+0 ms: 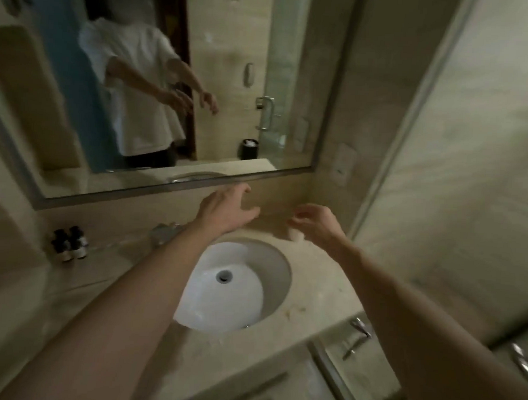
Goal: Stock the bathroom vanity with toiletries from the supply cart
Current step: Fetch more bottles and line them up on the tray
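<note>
Small white toiletry (pixel 296 234) sits on the tabletop (pixel 323 279), right of centre, just behind the sink (pixel 278 269) rim. Right hand (pixel 318 224) hovers just over it — grip loose, fingers curled, apparently clasping nothing (blur; contact unclear). Left hand (pixel 226 209) spread wide, grip apart, empty. To do it well: set the piece upright, clear of the basin edge, lift away straight. Count — one white item, two dark bottles (pixel 69 244) at mid-left, one faucet (pixel 166 230).
</note>
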Demonstrator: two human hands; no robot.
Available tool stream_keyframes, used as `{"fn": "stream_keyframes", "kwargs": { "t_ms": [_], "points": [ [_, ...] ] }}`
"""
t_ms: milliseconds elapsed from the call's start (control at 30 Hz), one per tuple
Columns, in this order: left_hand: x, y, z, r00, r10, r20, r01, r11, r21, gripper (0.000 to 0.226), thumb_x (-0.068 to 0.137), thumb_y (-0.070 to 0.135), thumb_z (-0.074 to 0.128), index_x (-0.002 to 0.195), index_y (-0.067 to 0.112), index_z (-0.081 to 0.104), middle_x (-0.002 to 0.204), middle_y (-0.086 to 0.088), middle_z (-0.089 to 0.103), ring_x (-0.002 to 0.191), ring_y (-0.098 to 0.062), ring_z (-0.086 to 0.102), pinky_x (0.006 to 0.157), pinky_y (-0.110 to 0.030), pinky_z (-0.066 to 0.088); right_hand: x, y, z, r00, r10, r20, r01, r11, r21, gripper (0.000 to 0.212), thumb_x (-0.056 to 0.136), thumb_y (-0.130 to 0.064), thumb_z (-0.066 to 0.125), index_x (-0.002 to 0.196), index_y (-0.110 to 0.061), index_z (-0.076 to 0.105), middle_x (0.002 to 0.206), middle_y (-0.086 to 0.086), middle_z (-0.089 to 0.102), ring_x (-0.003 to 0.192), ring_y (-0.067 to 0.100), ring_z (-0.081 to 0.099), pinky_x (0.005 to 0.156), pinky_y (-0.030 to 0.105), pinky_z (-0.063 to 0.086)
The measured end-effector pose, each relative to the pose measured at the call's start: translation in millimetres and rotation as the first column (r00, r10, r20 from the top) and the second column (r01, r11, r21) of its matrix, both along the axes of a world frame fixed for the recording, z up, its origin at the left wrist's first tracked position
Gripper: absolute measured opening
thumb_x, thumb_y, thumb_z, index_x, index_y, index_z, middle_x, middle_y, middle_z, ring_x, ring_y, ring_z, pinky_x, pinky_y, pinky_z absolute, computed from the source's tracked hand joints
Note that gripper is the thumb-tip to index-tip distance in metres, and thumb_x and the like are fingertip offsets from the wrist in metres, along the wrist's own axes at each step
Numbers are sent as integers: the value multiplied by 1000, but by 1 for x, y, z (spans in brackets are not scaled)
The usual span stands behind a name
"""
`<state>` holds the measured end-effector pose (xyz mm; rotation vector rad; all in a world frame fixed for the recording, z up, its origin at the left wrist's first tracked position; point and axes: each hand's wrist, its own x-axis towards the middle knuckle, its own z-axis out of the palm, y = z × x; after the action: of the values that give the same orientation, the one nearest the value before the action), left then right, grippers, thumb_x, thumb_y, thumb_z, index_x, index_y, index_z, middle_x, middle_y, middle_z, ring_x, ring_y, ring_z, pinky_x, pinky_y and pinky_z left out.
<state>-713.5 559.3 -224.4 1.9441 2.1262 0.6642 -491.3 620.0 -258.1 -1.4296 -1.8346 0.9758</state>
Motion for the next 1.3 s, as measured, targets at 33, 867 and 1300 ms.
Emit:
{"fn": "stream_keyframes", "kwargs": {
  "t_ms": [33, 867, 1300],
  "points": [
    [29, -3, 5, 998, -56, -11, 56, 998, 16, 62, 85, 59, 65, 137, 30, 52, 128, 2, 66, 116, -23, 61, 94, -38, 51, 30, -10, 4, 999, -45, 3, 45, 999, 25, 29, 84, -22, 82, 111, -13, 74, 91, -3, 70, 74, 12, 65, 57, 15, 47],
    [708, -204, 46, 91, -962, -256, 996, 84, 41, 60, 85, 63, 61, 136, 34, 50, 135, 0, 59, 123, -26, 58, 95, -38, 50, 604, -481, 42, 108, -992, 72, 989, 115, 93, 44, 76, -28, 85, 116, -17, 70, 110, 4, 71, 99, 17, 67, 94, 37, 54],
    [900, -371, 38, -435, -790, -431, 881, -472, -25, 66, 88, 63, 59, 143, 30, 44, 133, -4, 59, 116, -30, 62, 77, -36, 45, 626, -689, 37, -470, -866, 171, 882, -464, 77, 53, 79, -34, 81, 128, -21, 65, 121, -1, 64, 110, 16, 61, 91, 30, 51]
  ]
}}
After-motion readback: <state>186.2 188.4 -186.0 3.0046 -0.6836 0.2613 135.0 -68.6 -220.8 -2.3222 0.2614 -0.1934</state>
